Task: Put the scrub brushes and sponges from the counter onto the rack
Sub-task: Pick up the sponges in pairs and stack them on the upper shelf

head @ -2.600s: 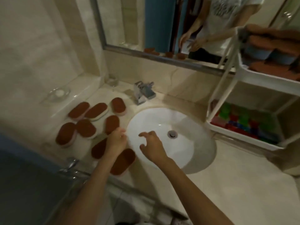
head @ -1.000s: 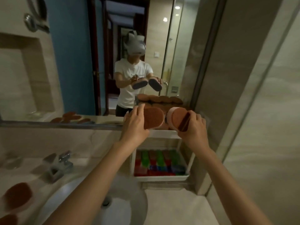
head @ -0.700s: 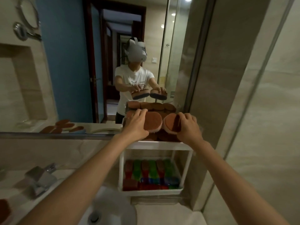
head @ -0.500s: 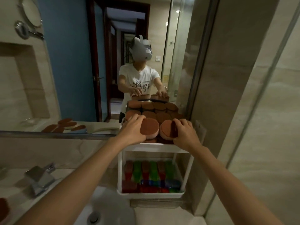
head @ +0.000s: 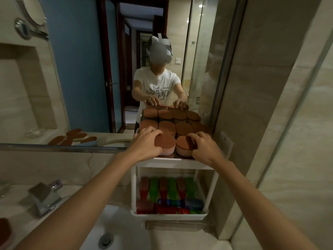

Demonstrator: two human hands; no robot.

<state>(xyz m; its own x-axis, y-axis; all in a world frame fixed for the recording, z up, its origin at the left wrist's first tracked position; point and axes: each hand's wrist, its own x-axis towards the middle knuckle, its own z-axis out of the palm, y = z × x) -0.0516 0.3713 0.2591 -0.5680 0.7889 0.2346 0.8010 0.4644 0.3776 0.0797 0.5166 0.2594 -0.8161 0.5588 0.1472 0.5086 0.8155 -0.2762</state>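
- The left hand (head: 146,144), in the middle of the frame, grips a brown-topped sponge (head: 165,143), with its fingers curled round the sponge's left edge.
- The right hand (head: 205,150), just right of centre, holds a second sponge (head: 182,146), with its fingers bent over the brown top from the right side.
- The two held sponges sit side by side, brown faces up and pale bodies below, at the front edge of the top shelf of the white rack (head: 173,165). Whether they touch each other cannot be told.
- Behind them on the same shelf, a row of stored sponges (head: 167,126) is packed close together, right up against the mirror (head: 81,78), which repeats them.
- The rack's lower tray (head: 169,216), below centre, holds scrub brushes (head: 172,190). Red and green ones stand in a row, with blue and red ones lying across in front.
- The rack stands on the pale counter (head: 180,239), right of the sink (head: 126,230), in the corner where the mirror meets the wall.
- At the lower left edge of the frame, a loose sponge (head: 5,230) lies on the counter, below and left of the faucet (head: 45,195).
- In the left middle of the frame, the mirror shows reflected sponges (head: 75,137) lying on the counter.
- At the upper centre, the mirror shows the person's reflection (head: 158,87), in a white T-shirt and headset, with both hands on the rack.
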